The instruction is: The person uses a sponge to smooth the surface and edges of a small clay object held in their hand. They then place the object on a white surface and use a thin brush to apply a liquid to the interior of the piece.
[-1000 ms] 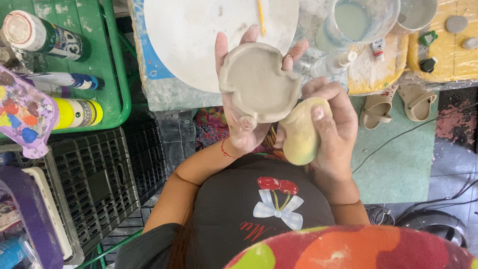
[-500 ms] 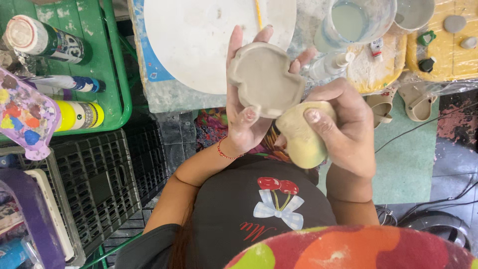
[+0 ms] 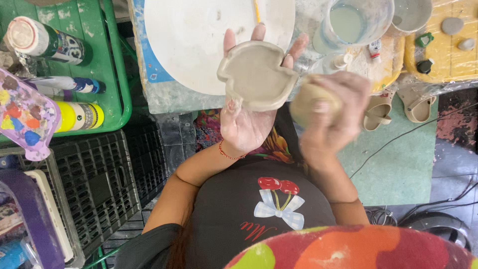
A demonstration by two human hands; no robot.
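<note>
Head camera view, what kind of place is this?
Probably a pottery or craft workspace: the left hand holds an unfired clay dish, the right hand a sponge, with a water cup and paint bottles nearby.

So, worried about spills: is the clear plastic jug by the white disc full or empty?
Partly full: the clear plastic jug holds cloudy pale liquid, seen from above.
</note>
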